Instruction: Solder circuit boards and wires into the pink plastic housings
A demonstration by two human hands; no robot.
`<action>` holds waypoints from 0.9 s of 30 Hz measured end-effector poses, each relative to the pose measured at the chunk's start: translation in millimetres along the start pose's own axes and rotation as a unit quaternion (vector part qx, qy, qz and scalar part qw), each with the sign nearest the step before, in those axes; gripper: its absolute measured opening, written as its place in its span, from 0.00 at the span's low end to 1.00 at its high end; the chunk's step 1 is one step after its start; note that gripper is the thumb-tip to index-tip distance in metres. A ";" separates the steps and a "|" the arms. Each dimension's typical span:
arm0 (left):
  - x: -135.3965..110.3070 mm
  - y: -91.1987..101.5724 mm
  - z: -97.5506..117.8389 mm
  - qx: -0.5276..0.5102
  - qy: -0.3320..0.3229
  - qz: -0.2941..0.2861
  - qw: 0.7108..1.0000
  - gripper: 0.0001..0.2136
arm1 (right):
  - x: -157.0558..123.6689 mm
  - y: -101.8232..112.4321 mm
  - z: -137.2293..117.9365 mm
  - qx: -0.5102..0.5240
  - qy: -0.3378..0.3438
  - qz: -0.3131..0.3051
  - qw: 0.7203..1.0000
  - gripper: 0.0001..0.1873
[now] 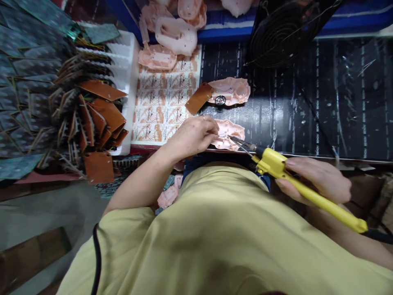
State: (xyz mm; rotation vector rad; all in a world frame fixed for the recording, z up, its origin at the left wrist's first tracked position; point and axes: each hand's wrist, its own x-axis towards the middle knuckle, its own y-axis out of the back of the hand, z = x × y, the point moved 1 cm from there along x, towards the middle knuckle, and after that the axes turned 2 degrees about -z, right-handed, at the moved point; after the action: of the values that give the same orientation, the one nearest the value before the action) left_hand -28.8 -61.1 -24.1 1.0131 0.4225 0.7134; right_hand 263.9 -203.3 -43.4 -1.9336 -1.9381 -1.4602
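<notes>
My right hand (316, 180) is closed round a yellow soldering iron (307, 190), whose dark tip reaches a pink plastic shell (230, 133) at the near edge of the black bench (337, 102). My left hand (192, 135) rests beside that shell, fingers pinched on a thin wire that meets the iron's tip. A second pink shell (231, 90) lies farther back with a small round speaker and a brown circuit board (199, 98) attached.
A heap of brown circuit boards (95, 119) with wires fills a white tray at left. Green board panels (21, 82) lie far left. More pink shells (175, 32) are piled at the back. A black fan (285, 32) stands behind. Printed label sheets (166, 102) cover the bench's left part.
</notes>
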 end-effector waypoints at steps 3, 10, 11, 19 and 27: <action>0.5 -0.1 0.2 0.007 0.002 -0.003 1.000 0.09 | 4.9 -12.4 -1.7 0.002 0.079 0.015 0.997 0.25; 1.0 -1.2 0.8 0.021 0.001 -0.004 1.000 0.08 | 20.7 -16.6 -1.8 0.000 0.113 -0.013 0.994 0.14; 1.3 -1.3 1.0 0.024 0.002 -0.007 1.000 0.08 | 22.5 -15.7 -2.8 0.001 0.114 -0.017 0.993 0.13; 2.0 -1.0 1.8 0.028 -0.001 -0.009 1.000 0.09 | 14.7 -1.8 -2.3 0.015 0.055 -0.023 0.998 0.10; 1.1 2.1 4.2 0.019 -0.002 -0.012 1.000 0.08 | 22.0 -11.9 -0.8 0.035 0.103 -0.035 0.994 0.16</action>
State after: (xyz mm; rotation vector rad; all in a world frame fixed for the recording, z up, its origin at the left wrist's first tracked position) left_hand -26.1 -62.2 -20.3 1.0437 0.4457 0.6828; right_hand 249.1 -184.5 -36.2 -1.6317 -1.9538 -1.5189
